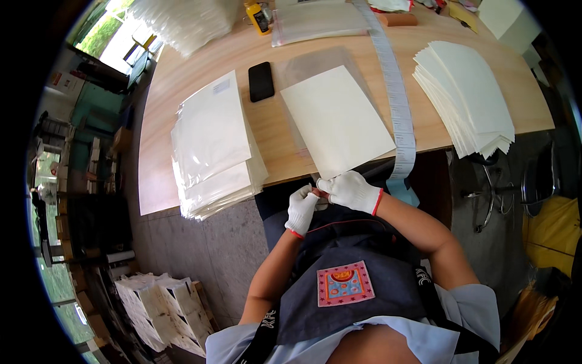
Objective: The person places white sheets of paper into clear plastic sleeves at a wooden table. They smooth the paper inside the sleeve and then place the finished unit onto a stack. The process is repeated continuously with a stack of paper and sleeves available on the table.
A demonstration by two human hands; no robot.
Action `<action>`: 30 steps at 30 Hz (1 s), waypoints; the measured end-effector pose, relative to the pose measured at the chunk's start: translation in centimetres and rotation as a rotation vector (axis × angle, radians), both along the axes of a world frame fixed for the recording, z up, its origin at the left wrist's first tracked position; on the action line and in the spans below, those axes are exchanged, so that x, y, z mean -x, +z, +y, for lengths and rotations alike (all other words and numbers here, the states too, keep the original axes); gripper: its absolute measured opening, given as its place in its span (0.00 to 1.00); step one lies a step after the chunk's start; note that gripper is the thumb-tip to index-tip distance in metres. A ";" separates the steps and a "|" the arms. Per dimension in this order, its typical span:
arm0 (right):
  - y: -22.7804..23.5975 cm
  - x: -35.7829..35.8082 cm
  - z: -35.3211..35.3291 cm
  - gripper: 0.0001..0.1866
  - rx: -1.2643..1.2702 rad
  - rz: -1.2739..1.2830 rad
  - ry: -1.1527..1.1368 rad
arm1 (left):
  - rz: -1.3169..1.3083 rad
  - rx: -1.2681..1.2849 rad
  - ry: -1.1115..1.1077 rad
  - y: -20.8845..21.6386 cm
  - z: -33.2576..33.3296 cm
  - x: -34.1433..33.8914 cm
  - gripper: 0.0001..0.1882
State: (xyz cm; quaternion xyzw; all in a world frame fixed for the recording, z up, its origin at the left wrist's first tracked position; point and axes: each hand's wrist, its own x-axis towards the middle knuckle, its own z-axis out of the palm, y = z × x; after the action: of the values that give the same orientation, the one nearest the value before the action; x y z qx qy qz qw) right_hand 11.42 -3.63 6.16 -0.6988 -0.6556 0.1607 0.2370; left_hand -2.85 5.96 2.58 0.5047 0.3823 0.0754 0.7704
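Note:
My left hand (301, 209) and my right hand (351, 193) meet just off the table's front edge, both in white knit gloves with red cuffs and bare fingertips. Their fingers are pinched together; whatever they hold, if anything, is too small to make out. Right beyond them lies a blank cream sheet (337, 121), its near corner close to my right hand. Under it, partly covered, is a clear plastic sleeve (312, 59). A long strip of printed labels (397, 100) runs down the table to the right and hangs over the front edge.
Sleeved sheets (215, 139) are stacked at left, beside a black phone (261, 82). Fanned cream sheets (464, 94) lie at right. Farther back are clear sleeves (321, 23), a yellow bottle (257, 17) and a heap of plastic (185, 21). A chair (539, 179) stands right of the table.

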 end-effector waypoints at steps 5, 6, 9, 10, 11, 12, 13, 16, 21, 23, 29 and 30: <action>0.3 -3.0 -7.8 0.06 -0.102 1.327 -0.497 | -0.098 0.178 0.152 -1.2 -0.2 1.1 0.13; 0.8 -5.3 -10.2 0.04 -0.180 1.424 -0.749 | -0.106 0.157 0.133 -1.2 0.0 1.7 0.14; -3.6 -11.0 -20.4 0.04 -0.546 1.042 -1.201 | -0.090 0.112 0.053 -0.1 0.1 2.5 0.15; -5.0 -11.6 -23.1 0.04 -0.499 0.925 -1.246 | -0.071 0.104 0.025 0.1 0.1 2.4 0.15; -4.7 -11.2 -23.0 0.04 -0.367 0.915 -1.190 | -0.047 0.094 0.003 0.1 0.1 2.5 0.14; -3.6 -10.3 -22.2 0.04 -0.232 0.908 -1.128 | -0.017 0.084 -0.015 0.1 0.2 2.9 0.14; -2.4 -9.2 -21.0 0.04 -0.102 0.898 -1.061 | -0.010 0.078 -0.014 0.1 0.2 3.1 0.14; 1.1 -4.8 -13.8 0.05 0.043 0.971 -0.805 | 0.008 0.050 -0.012 0.4 0.2 3.1 0.13; 1.1 0.4 -3.4 0.08 -0.053 0.419 -0.197 | -0.007 0.016 -0.014 1.2 0.3 3.1 0.12; 1.5 1.5 -0.9 0.07 0.022 0.210 -0.151 | -0.002 0.010 -0.020 1.7 0.3 2.8 0.12; 1.4 1.0 0.3 0.07 -0.019 0.075 0.050 | -0.034 0.013 0.014 0.9 0.2 2.1 0.11; 1.2 0.5 -0.4 0.07 -0.120 0.161 0.087 | -0.069 0.079 0.092 -0.2 0.1 1.9 0.11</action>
State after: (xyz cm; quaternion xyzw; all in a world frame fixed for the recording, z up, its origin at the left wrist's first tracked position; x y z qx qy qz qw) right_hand 10.94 -3.99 7.39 -0.6389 -0.6726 0.1869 0.3234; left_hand -4.79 6.11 2.36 0.4526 0.3809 0.1131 0.7983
